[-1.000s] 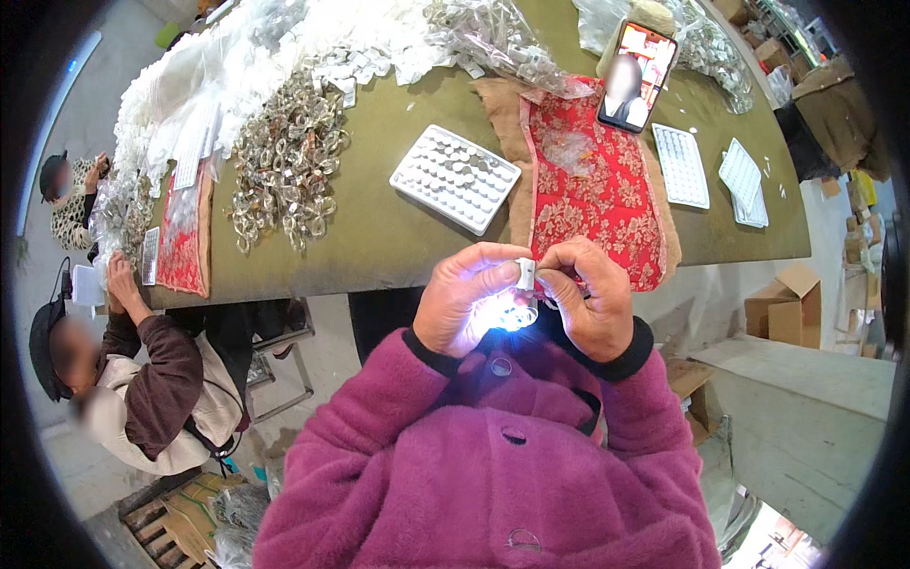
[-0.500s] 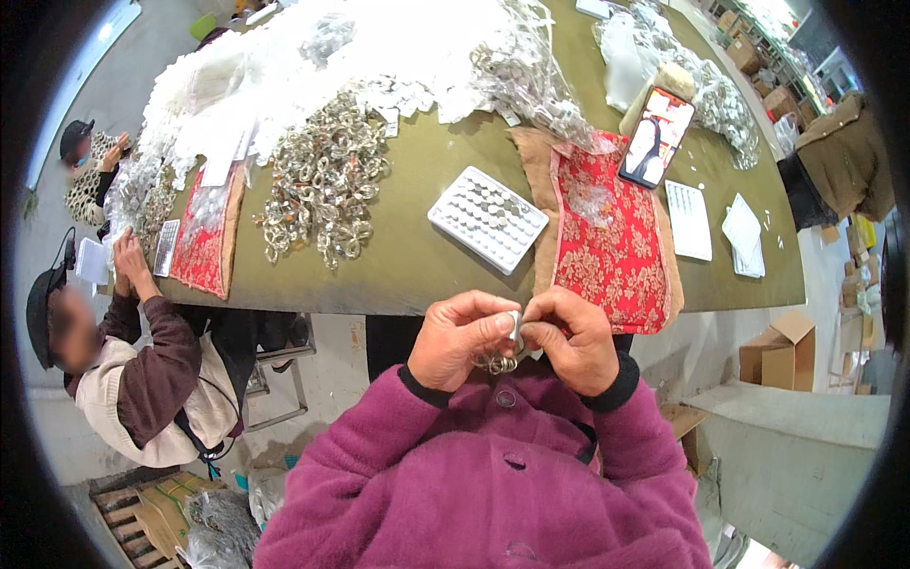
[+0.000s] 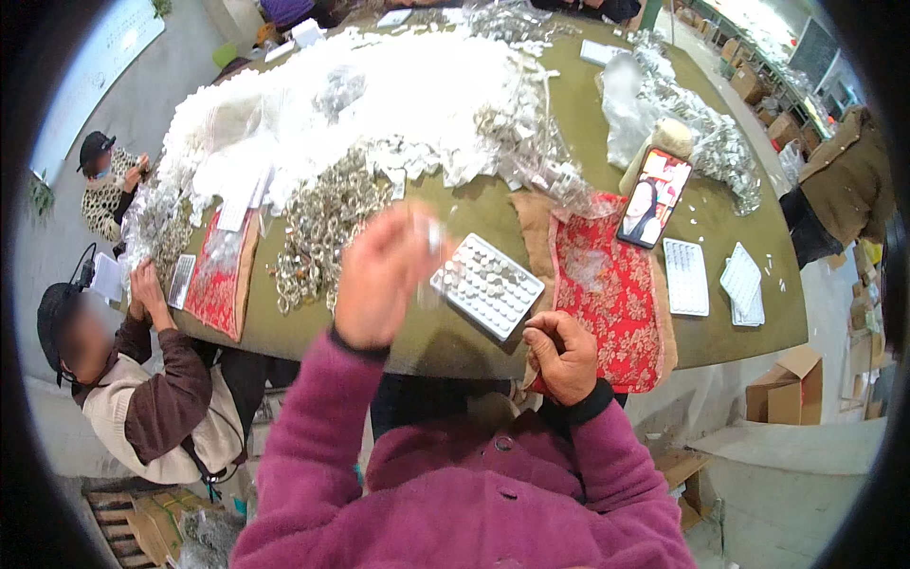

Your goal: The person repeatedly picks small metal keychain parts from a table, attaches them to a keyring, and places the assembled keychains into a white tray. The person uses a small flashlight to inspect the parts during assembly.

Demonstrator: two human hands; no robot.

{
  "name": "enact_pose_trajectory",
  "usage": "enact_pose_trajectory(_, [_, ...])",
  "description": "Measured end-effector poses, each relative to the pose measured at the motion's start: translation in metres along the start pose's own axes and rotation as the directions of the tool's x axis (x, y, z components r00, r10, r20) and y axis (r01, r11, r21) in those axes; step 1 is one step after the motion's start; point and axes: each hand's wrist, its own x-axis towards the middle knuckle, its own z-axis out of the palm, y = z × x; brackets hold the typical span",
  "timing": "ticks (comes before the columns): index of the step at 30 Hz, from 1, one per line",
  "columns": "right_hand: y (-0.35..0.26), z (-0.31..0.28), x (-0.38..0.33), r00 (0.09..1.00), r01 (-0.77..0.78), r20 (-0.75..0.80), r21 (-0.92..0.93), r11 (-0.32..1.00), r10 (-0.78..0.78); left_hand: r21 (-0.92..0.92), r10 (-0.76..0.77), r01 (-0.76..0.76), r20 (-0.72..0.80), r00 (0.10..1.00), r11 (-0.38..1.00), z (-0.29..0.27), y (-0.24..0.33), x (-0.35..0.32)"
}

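My left hand (image 3: 379,280) is raised over the table, smeared by motion. At its fingertips is a small whitish, silvery piece (image 3: 433,235), too blurred to name. My right hand (image 3: 566,358) is closed in a pinch at the table's near edge, over the lower left of a red floral cloth (image 3: 616,313); what it holds, if anything, is hidden. Between the hands lies a white tray (image 3: 488,287) of round cups, several holding small round greyish pieces. A heap of silvery ring-like metal pieces (image 3: 327,223) lies beyond my left hand.
A phone (image 3: 654,196) leans upright on the cloth's far right. More white trays (image 3: 684,275) lie right of it. A large pile of white pieces (image 3: 379,104) covers the table's far left. A co-worker (image 3: 142,379) sits at the left; a cardboard box (image 3: 785,387) stands right on the floor.
My hands were together at the near edge, with metal rings and a whitish piece between them. They have parted; my left hand has moved up and left, and the view has shifted.
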Motion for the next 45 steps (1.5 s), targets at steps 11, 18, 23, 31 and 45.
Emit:
enact_pose_trajectory(11, [0.005,-0.009,-0.003,0.994,0.113,-0.006,0.003,0.994,-0.113,0.764,0.256,-0.194,0.039,0.966,0.616,-0.055,0.032,0.064])
enact_pose_trajectory(18, [0.007,-0.007,-0.004,0.99,0.137,0.027,0.031,0.99,-0.138,0.997,0.363,-0.077,0.065,0.929,0.017,-0.116,-0.016,-0.075])
enact_pose_trajectory(23, [0.003,-0.004,-0.008,0.998,0.062,-0.013,0.006,0.998,-0.062,0.989,0.444,-0.016,-0.053,0.895,0.149,-0.13,-0.029,-0.085])
enact_pose_trajectory(31, [-0.001,0.003,-0.009,0.991,0.117,-0.061,-0.084,0.99,-0.122,0.963,0.428,0.107,-0.208,0.879,0.248,-0.147,-0.018,-0.079])
enact_pose_trajectory(45, [-0.001,0.007,-0.011,0.99,0.101,-0.081,-0.152,0.983,-0.114,0.979,0.492,-0.203,0.168,0.854,0.017,-0.14,0.001,-0.044])
